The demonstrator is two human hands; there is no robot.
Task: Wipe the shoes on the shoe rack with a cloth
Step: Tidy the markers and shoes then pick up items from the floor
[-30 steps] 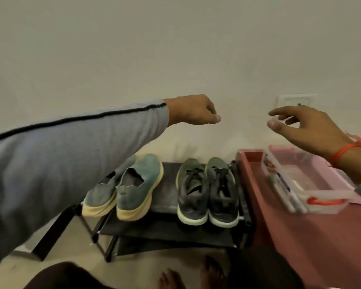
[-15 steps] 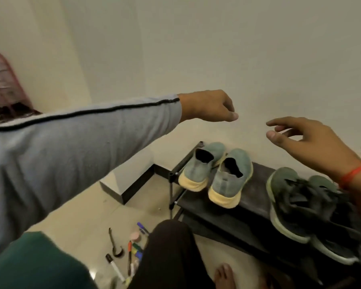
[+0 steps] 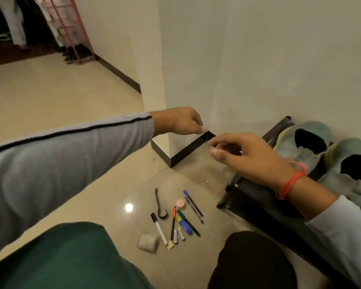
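Observation:
A small grey folded cloth lies on the tiled floor near my knee, beside a row of pens. The black shoe rack stands at the right with a pair of teal slip-on shoes on its top shelf. My left hand hovers in the air over the wall corner, fingers loosely curled, holding nothing. My right hand, with an orange thread on the wrist, floats above the rack's left end, fingers apart and empty. Both hands are well above the cloth.
Several markers and pens, a pink round cap and a black hook lie on the floor left of the rack. A wall corner with dark skirting juts out behind. A red wire stand is far back left.
My view has swung left and down, from the rack to the floor. Both hands have dropped lower and come closer together. The dark sneakers have left the view; the cloth and pens now show.

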